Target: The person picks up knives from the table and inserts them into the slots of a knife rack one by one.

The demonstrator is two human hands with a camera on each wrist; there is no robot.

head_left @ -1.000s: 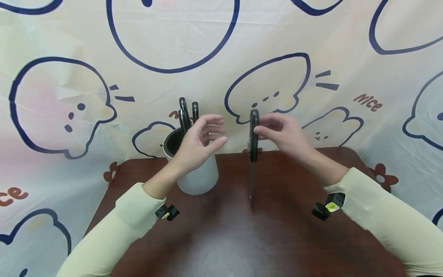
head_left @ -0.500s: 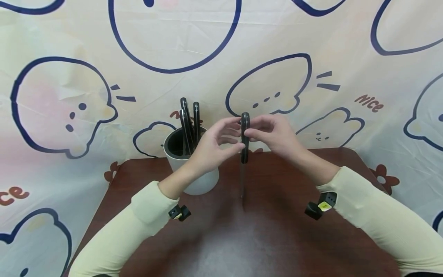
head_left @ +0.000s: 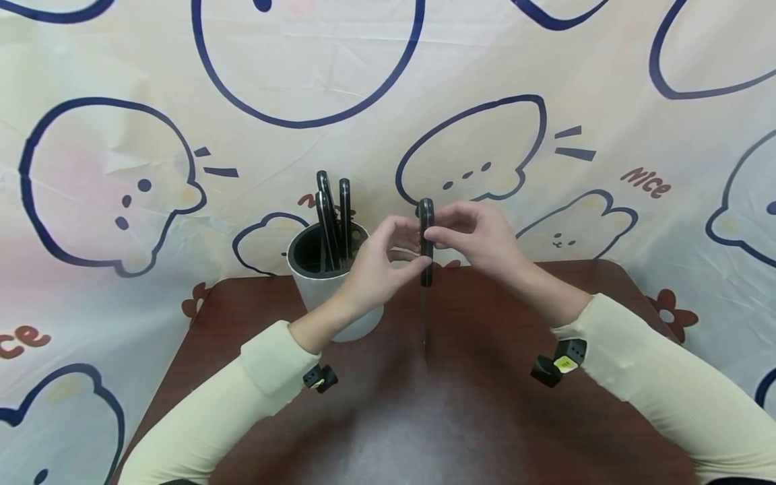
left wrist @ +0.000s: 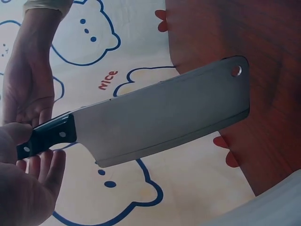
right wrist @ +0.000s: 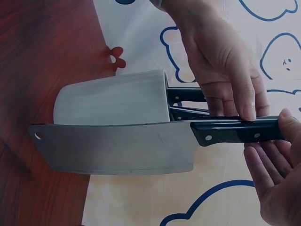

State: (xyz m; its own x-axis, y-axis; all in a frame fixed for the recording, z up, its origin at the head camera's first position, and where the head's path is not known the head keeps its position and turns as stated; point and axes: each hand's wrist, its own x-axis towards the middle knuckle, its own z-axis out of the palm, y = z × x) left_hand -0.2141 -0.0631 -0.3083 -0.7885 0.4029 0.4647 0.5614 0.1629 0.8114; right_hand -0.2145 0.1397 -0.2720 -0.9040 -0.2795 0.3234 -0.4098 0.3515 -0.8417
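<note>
Between my two hands a cleaver hangs upright, blade down, its black riveted handle (head_left: 427,225) uppermost. The broad grey blade (left wrist: 164,115), with a hole near its end corner, shows flat in the left wrist view and edge-on in the head view. My right hand (head_left: 488,242) pinches the handle from the right between thumb and fingers. From the other side my left hand (head_left: 378,266) grips the handle lower down, thumb in front and fingers behind. Left of the cleaver stands a white knife holder (head_left: 312,289) with several black-handled utensils (head_left: 327,222) in it.
Underneath is a dark red-brown table (head_left: 388,431) with rounded far corners. A patterned cloth (head_left: 339,60) with cartoon drawings hangs behind and around it. The holder stands close to my left forearm.
My right hand has brought the cleaver a little to the left. My left hand has moved right from beside the holder and taken hold of the handle too.
</note>
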